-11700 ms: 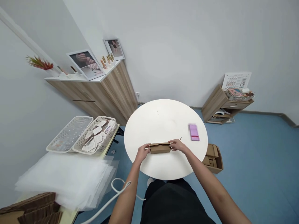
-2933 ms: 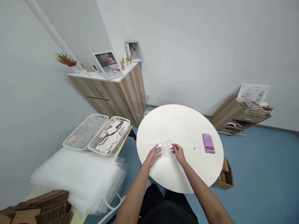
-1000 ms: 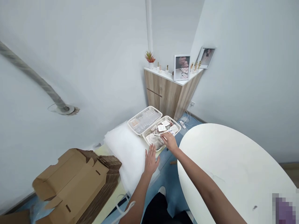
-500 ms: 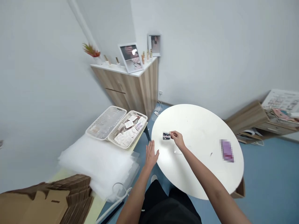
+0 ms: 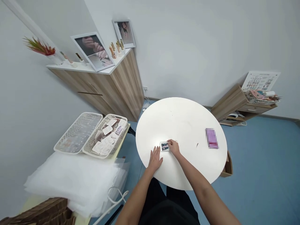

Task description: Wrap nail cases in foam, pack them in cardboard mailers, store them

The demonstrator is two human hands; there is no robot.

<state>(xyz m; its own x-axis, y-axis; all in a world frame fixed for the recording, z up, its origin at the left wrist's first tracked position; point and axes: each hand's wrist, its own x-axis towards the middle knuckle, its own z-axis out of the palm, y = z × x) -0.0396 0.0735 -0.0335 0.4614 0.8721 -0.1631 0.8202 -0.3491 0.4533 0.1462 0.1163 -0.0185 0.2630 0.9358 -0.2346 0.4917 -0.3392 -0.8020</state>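
Observation:
A small clear case of dark, shiny press-on nails [image 5: 165, 146] lies on the round white table [image 5: 194, 118], close to its near left part. My right hand [image 5: 173, 147] pinches at the upper right edge of the nails. Just below and left of the case, my left hand [image 5: 155, 158] rests flat on the tabletop with fingers spread, holding nothing. Whether the nails' card sits fully inside the case is too small to tell.
A blurred purple item [image 5: 212, 138] lies on the table's right side. Two white baskets [image 5: 105, 136] stand at left above white foam sheets [image 5: 72, 175]. A wooden cabinet [image 5: 93, 84] is behind; a cardboard box [image 5: 227, 165] is on the floor.
My right hand has brought the nails down onto the clear case on the table. My left hand has moved from the table's edge onto the tabletop. The view has shifted right.

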